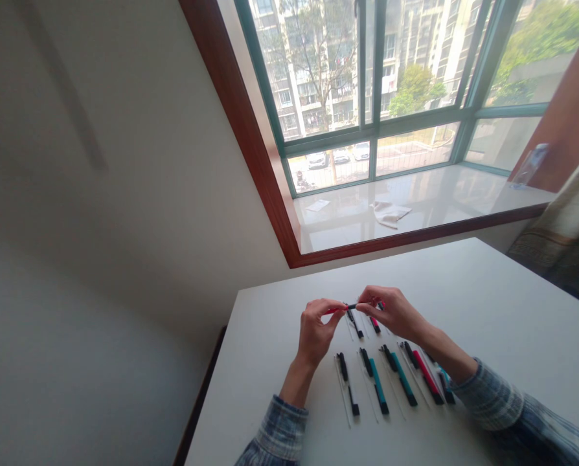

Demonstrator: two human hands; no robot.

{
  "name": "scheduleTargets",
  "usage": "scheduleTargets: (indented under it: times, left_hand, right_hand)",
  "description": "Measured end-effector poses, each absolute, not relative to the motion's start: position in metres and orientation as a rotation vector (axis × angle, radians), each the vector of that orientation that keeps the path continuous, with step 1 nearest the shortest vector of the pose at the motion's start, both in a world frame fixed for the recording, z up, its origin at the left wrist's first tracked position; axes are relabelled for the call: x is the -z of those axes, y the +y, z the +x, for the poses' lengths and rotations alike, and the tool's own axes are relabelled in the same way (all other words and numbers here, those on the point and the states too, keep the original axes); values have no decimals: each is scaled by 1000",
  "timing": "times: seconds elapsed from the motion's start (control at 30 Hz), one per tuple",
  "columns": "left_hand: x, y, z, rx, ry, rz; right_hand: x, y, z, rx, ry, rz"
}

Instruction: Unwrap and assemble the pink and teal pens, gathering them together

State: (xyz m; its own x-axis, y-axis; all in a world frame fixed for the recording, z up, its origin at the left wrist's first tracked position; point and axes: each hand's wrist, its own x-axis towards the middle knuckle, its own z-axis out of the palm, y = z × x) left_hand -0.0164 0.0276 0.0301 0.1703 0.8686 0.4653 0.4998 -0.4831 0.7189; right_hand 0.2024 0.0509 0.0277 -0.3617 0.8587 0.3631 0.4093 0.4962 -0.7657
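Above the far part of the table, my left hand [316, 329] pinches a red-and-black pen piece [351, 307] by its red end. The fingers of my right hand [391, 312] are closed at the dark end of the same piece, hiding part of it. Just beneath the hands lie a black pen part [360, 334] and a red-and-black pen barrel [375, 324]. Nearer to me is a row of pen parts: teal barrels [377, 382], a red barrel [426, 374], black clip pieces [342, 367] and thin white refills [344, 401]. My right forearm covers some of them.
The white table [280, 323] reaches toward a window sill [338, 226] with a crumpled white cloth [389, 213] on it. A clear bottle [531, 165] stands at the sill's right. A curtain [552, 226] hangs at the right, beside the table.
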Motion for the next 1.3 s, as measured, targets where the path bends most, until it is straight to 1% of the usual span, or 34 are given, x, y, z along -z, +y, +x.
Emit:
scheduleTargets:
  times: [0.13, 0.33, 0.47, 0.57, 0.7, 1.13, 1.3]
  left_hand:
    - [-30, 28, -15, -1231, 1285, 2058]
    - [-28, 27, -16, -1224, 1293, 2042]
    - [-30, 27, -15, -1214, 1293, 2022]
    - [-30, 27, -15, -1209, 1297, 2036]
    - [-30, 27, -16, -1228, 1294, 2027]
    - [-26, 25, -15, -1122, 1343, 2152]
    - [-27, 27, -20, -1206, 1372, 2021]
  right_hand:
    - [-26, 50, 202, -695, -2032, -1121]
    - [-24, 52, 203, -654, -2031, -1000]
    - [-23, 52, 202, -587, -2079, -1081]
    - [-23, 52, 203, -599, -2093, -1103]
    - [-21, 53, 204, -633, -2042, -1007]
    - [-16, 54, 204, -529, -2122, -1070]
    - [-20, 53, 203, -504, -2011, -1069]
